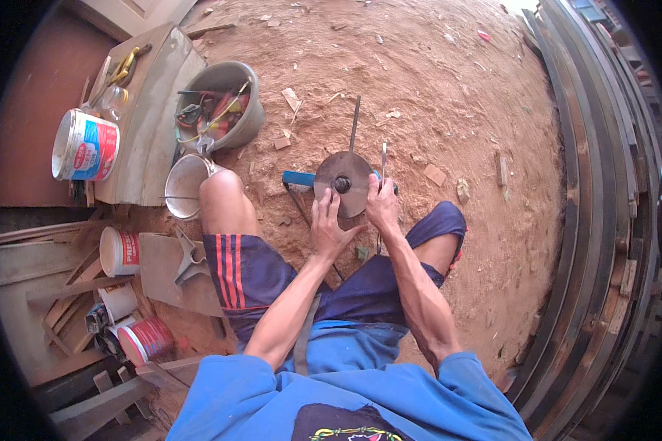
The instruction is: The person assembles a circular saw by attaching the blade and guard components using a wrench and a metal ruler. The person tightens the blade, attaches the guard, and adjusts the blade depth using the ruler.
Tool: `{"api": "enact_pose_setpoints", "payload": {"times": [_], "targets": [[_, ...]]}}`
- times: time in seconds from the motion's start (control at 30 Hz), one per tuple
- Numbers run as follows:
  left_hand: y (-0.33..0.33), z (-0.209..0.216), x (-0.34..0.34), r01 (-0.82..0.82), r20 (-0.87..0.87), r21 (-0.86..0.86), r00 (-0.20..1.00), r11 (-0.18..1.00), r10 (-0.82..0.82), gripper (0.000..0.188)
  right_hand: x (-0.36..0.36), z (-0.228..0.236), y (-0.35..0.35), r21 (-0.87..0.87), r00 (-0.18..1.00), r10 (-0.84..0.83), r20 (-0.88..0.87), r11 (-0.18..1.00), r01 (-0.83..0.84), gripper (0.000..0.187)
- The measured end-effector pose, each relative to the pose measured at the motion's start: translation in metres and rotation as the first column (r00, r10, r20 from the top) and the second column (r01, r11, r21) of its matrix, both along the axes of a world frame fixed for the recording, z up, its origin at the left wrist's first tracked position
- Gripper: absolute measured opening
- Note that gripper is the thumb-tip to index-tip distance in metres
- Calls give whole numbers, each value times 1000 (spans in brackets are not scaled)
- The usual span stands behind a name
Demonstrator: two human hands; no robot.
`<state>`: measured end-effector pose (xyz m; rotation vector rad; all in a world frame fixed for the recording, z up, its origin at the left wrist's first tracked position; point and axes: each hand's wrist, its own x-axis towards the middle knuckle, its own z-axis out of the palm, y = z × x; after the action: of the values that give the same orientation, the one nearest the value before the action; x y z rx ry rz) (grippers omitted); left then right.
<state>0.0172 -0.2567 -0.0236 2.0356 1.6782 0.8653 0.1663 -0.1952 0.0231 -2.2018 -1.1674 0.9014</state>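
Observation:
Between my knees is a round grey-brown disc with a dark hub at its centre. Part of a blue frame sticks out on the disc's left side, and a dark bar extends beyond its far edge. The fingers of my left hand lie stretched on the disc's near left part, thumb apart, gripping nothing. At the disc's right edge, my right hand is closed around a thin metal tool that points away from me. Its exact kind is unclear, and the fingers hide its lower part.
A grey basin of tools and a white bucket stand left of my knee. Farther left are a labelled bucket, more pails and wood scraps. Long stacked boards line the right side. Wood chips litter the dirt ground.

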Motion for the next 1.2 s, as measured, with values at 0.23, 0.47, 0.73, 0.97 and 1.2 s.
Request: {"api": "enact_pose_setpoints", "payload": {"times": [0.23,0.47,0.73,0.97,1.2], "targets": [[-30,-17,-9,-73,130,47,989,996,66,120,-19,9,-50,84,993,76,-88,994,-69,44],[-28,-28,-39,23,92,68,995,997,-29,113,-32,11,-54,89,987,79,-137,994,-67,44],[-20,-22,-33,69,178,30,981,997,-73,110,-13,9,-44,63,979,12,-201,998,0,47],[-37,-30,-43,30,222,-15,975,999,-26,107,-31,7,-81,11,962,35,-271,999,-34,48],[-32,-21,-34,48,158,-85,987,995,-34,112,14,30,-71,-305,709,-282,-647,947,98,25]]}}
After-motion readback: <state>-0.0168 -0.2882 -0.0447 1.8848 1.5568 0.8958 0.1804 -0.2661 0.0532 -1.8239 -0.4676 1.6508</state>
